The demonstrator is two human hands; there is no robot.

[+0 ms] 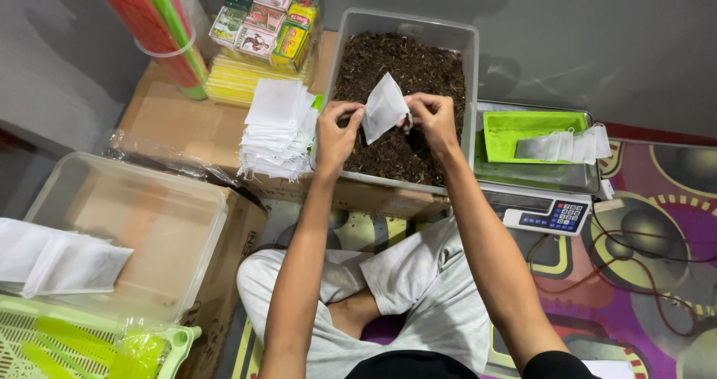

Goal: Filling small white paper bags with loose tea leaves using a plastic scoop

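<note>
Patterned purple-and-yellow floor mat (657, 274), with a seated person's grey-trousered legs crossed at centre. Far centre: clear rectangular plastic tub (403, 22) filled with dark brown shredded material (418, 73). Over it, a small white flat filter-paper sachet (384, 112), held tilted, pinched at its left edge by the left hand (336, 131) and at its right upper corner by the right hand (433, 117). Both hands are closed in fingertip pinches on the sachet, remaining fingers curled. Handling, as judged: very light, limp and thin, liable to tear or crease; best taken at the edges or corners, as now. Left of the tub: a stack of matching white empty sachets (278, 129) on a brown cardboard box (172, 117); beyond it, colourful printed packets (265, 20) and red and green plastic strips (153, 20). Right: a digital scale with steel pan (538, 177) bearing a lime-green plastic tray (500, 136) and more white sachets (564, 146). Near left: a clear lidded container (157, 200), more white sachets (60, 263), and a green lattice basket (45, 342).
</note>
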